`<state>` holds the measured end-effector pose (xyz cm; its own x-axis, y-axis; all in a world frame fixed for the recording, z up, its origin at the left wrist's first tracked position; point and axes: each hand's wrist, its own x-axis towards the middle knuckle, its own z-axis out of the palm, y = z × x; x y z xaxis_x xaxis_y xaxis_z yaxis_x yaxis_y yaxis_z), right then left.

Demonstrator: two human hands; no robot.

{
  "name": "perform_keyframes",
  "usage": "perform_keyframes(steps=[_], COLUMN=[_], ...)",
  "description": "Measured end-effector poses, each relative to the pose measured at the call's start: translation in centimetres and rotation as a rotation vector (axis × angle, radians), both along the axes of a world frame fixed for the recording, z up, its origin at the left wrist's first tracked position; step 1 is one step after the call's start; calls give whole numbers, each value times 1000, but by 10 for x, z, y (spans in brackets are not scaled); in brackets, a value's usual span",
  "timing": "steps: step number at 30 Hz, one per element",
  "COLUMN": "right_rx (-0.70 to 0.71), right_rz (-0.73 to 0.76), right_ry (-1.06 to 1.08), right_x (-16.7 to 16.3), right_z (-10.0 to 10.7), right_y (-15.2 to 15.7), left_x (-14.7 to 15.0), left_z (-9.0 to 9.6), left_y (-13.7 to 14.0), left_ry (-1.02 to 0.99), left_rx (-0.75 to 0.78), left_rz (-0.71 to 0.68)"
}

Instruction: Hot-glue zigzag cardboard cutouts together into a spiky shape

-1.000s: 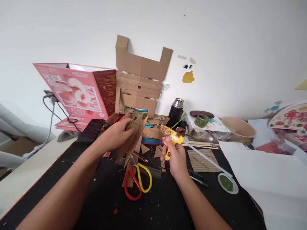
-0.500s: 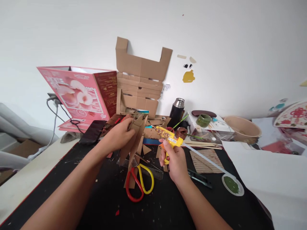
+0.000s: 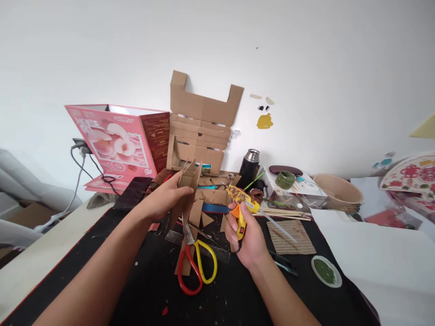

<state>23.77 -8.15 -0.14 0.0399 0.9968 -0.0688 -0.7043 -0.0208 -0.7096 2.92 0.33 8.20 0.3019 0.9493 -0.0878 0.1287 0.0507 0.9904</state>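
Note:
My left hand (image 3: pixel 171 194) is closed around pieces of cardboard (image 3: pixel 188 181) that stand up on edge over the black mat. Its fingertips are partly hidden behind them. In my right hand (image 3: pixel 248 235) is a yellow hot glue gun (image 3: pixel 242 199), gripped by its handle, nozzle pointing up and left toward the cardboard but apart from it. A clear glue stick (image 3: pixel 278 228) sticks out of the gun's back. Below the cardboard lie scissors (image 3: pixel 198 267) with one red and one yellow handle, their blades partly covered.
A pink box (image 3: pixel 117 140) and a phone (image 3: pixel 132 192) are at the left. Behind stand an opened cardboard box (image 3: pixel 204 117) and a black flask (image 3: pixel 249 167). To the right lie corrugated cardboard (image 3: pixel 292 237), a utility knife (image 3: pixel 283 262) and a lid with green stuff (image 3: pixel 326 271).
The cardboard in my left hand has turned and shifted slightly left. The glue gun has tilted a little, its handle nearer me, and less glue stick shows behind it. The view has shifted slightly.

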Motion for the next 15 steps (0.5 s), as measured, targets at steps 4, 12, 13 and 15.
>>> perform_keyframes(steps=[4,12,13,15], right_rx=[0,23,28,35], right_rz=[79,102,109,137], right_ry=[31,25,35,54], right_x=[-5,-10,-10,-11], right_z=[-2,0,1,2], right_y=[-2,-5,-6,-7], left_x=[-3,-1,-1,0], left_z=[-5,-12,-12,-13], left_y=[1,3,3,3], left_ry=[114,264,289,329], left_rx=[117,253,254,265], left_rz=[-25,-136,-152,-169])
